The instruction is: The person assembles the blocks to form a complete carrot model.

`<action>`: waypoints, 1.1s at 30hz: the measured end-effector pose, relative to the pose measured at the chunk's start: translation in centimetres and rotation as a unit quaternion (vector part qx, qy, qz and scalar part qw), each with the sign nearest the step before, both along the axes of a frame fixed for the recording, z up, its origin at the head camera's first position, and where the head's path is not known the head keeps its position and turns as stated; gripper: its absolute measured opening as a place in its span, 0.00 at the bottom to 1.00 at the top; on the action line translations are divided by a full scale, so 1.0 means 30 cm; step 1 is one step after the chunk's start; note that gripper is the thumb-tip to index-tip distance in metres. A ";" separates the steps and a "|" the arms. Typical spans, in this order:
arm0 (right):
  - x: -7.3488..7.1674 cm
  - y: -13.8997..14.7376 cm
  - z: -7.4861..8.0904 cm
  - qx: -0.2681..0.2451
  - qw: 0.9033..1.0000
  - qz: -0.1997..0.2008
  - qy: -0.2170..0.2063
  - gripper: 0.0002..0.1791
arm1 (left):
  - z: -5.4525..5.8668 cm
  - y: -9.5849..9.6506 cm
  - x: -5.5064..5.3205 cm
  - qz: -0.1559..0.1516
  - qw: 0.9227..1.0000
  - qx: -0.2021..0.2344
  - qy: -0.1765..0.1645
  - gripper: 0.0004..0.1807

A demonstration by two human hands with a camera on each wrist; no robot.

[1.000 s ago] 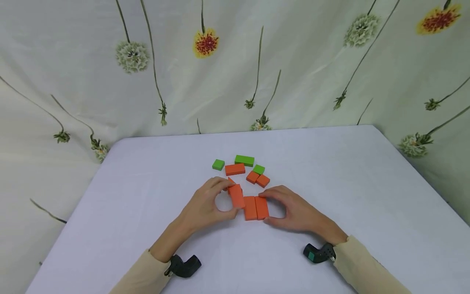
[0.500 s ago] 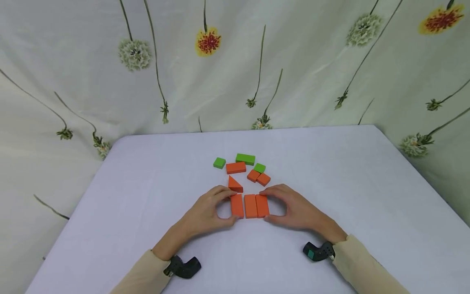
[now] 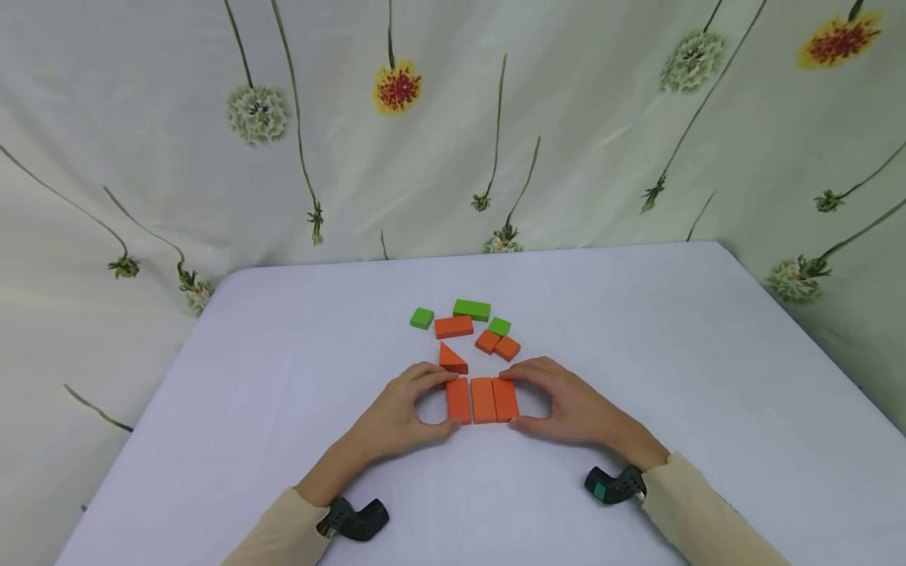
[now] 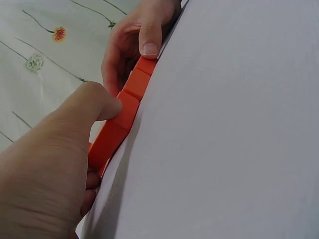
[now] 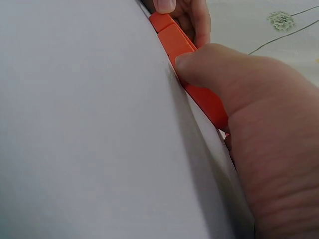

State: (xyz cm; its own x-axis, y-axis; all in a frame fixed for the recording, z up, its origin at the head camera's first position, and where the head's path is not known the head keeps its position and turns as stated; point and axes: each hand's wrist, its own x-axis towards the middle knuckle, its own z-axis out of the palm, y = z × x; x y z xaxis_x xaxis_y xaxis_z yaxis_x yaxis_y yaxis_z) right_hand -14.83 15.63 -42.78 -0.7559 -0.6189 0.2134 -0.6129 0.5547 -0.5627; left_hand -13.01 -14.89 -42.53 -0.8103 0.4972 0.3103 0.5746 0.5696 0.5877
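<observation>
Three orange rectangular blocks lie flat in a row on the table. In the head view my left hand (image 3: 392, 413) pinches the left orange block (image 3: 458, 401) by its near and far ends, thumb at the near one. My right hand (image 3: 566, 402) holds the right orange block (image 3: 506, 401) the same way. Between them sits the middle orange block (image 3: 484, 401), close against the right one; a thin gap shows to the left one. The left wrist view shows my left thumb on the left block (image 4: 109, 139). My right thumb presses the right block (image 5: 204, 104) in the right wrist view.
Just behind the row lies an orange triangular block (image 3: 451, 359). Farther back are an orange rectangular block (image 3: 454, 327), two small orange blocks (image 3: 506, 348), a long green block (image 3: 471, 310) and two small green blocks (image 3: 421, 318). A flowered cloth (image 3: 602, 141) hangs behind the table (image 3: 283, 338).
My left hand has lowered the left orange block from a tilted position to flat on the table beside the other two. The triangular block came fully into sight. My right hand has stayed put.
</observation>
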 end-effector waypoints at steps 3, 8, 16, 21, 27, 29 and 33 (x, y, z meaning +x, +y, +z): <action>-0.002 0.001 0.004 0.004 1.000 0.000 0.001 0.33 | -0.002 0.001 -0.002 0.003 1.000 -0.007 0.000 0.31; -0.005 0.002 0.007 0.004 1.000 -0.002 -0.005 0.33 | -0.007 0.005 -0.007 0.007 1.000 -0.016 0.004 0.31; -0.002 0.002 0.005 0.004 1.000 -0.003 -0.013 0.33 | -0.013 0.005 -0.009 0.000 1.000 -0.018 0.009 0.31; -0.004 0.002 0.003 0.001 1.000 -0.006 -0.010 0.33 | -0.013 0.005 -0.010 -0.001 1.000 -0.018 0.015 0.31; 0.000 0.000 0.007 0.008 1.000 -0.005 -0.019 0.33 | -0.016 0.005 -0.001 0.004 1.000 -0.020 0.010 0.31; 0.001 0.000 0.009 0.011 1.000 -0.004 -0.020 0.33 | -0.016 0.004 -0.001 0.002 1.000 -0.021 0.010 0.31; 0.002 0.002 0.009 0.008 1.000 -0.005 -0.015 0.33 | -0.013 0.007 -0.004 0.000 1.000 -0.022 0.008 0.31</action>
State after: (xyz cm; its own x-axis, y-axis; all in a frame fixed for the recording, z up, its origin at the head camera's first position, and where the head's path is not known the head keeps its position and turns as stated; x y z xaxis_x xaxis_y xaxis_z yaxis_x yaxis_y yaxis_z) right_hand -14.77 15.69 -42.51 -0.7686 -0.6137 0.1805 -0.5897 0.5703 -0.5719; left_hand -13.12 -14.69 -42.93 -0.8057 0.5101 0.3010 0.5832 0.5945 0.5536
